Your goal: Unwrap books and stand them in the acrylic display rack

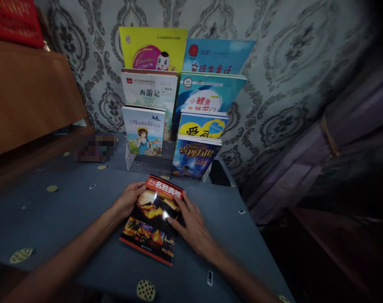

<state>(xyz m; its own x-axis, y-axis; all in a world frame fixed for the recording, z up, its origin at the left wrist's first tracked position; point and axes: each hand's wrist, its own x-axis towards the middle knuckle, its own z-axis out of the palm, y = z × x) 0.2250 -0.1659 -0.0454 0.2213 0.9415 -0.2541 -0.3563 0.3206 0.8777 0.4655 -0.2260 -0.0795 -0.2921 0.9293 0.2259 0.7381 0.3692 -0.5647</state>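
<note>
Two-handed hold on a children's paperback, 少儿名胜典故 (153,206). The left grip (131,200) is narrow, pinching the upper left edge, thumb above and the remaining fingers hidden. The right grip (194,227) spreads thumb and forefinger over the right side of the cover; we cannot tell whether its other fingers close beneath. The paperback lies between the two grips, over the near part of the tabletop (93,210); whether its underside rests there or is slightly raised, we cannot say. We judge that both long edges are taken to keep the cover steady and level.

The cover faces up. Its long axis runs from near to far, the far end leaning right; the red title band points away from the person, so we read its characters upright from the holder's side.

Directly beyond the grips stands a clear book rack (147,165). Its left column, beyond the left grip, includes the white 西游记 (145,84); its right column, beyond the right grip, has the dark blue 查理九世 (194,162) in front and the blue 安徒生童话 (219,48) at the back. The rows rise in steps, covers forward, presumably so that each title shows above the one before it.
</note>
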